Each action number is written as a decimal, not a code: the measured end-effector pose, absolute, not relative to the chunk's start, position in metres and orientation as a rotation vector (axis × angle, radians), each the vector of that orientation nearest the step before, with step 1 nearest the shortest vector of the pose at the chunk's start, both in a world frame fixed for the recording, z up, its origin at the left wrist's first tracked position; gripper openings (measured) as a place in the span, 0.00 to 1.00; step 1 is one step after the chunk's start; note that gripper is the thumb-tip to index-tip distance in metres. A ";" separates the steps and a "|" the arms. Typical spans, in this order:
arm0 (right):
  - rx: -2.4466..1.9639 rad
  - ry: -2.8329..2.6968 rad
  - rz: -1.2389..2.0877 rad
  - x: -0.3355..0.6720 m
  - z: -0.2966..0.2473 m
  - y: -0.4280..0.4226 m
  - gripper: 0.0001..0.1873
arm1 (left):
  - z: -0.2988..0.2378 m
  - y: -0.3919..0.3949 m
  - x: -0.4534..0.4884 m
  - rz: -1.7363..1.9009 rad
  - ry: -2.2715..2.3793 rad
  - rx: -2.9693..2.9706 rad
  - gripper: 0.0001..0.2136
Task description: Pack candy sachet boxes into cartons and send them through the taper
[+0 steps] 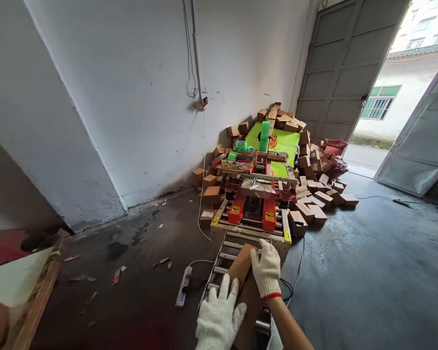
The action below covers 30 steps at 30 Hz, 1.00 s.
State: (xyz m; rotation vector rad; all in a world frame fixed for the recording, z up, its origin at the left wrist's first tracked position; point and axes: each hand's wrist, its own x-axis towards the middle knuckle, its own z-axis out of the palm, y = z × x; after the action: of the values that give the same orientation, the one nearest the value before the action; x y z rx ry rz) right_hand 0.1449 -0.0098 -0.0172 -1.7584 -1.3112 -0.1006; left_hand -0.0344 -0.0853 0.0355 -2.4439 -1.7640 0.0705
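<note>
A long brown cardboard box lies on the roller conveyor right in front of me. My left hand, in a white knitted glove, rests on the near left part of the box with fingers spread. Farther up, my right hand, gloved in white with a red cuff, has its fingers bent over the box's right edge. Both hands cover parts of the cardboard. Just beyond the rollers stands a red carton sealing machine with a green tape roll on top.
Many small cartons are heaped around and behind the machine. A white power strip lies on the floor left of the conveyor, its cable nearby. At lower left is a wooden-edged table. Metal doors stand open at right.
</note>
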 end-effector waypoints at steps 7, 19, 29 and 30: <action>-1.985 -1.663 0.050 0.133 -0.020 -0.023 0.27 | 0.028 -0.105 -0.034 0.063 -1.770 -2.406 0.24; -1.567 -1.911 0.082 0.124 -0.036 -0.114 0.55 | 0.003 -0.028 -0.058 -0.700 -2.061 -3.081 0.28; -1.433 -2.228 0.116 0.158 -0.016 -0.069 0.70 | 0.027 -0.018 -0.009 -0.395 -2.286 -2.769 0.25; -1.428 -2.285 0.121 0.156 -0.012 -0.075 0.71 | 0.024 -0.016 -0.010 -0.450 -2.259 -2.793 0.24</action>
State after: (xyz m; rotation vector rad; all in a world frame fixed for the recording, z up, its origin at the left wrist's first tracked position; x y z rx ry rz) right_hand 0.1556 -0.0750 -0.0123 -1.4283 -2.2850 0.1211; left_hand -0.0104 -0.0160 0.0237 -2.7928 -2.2588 -0.4499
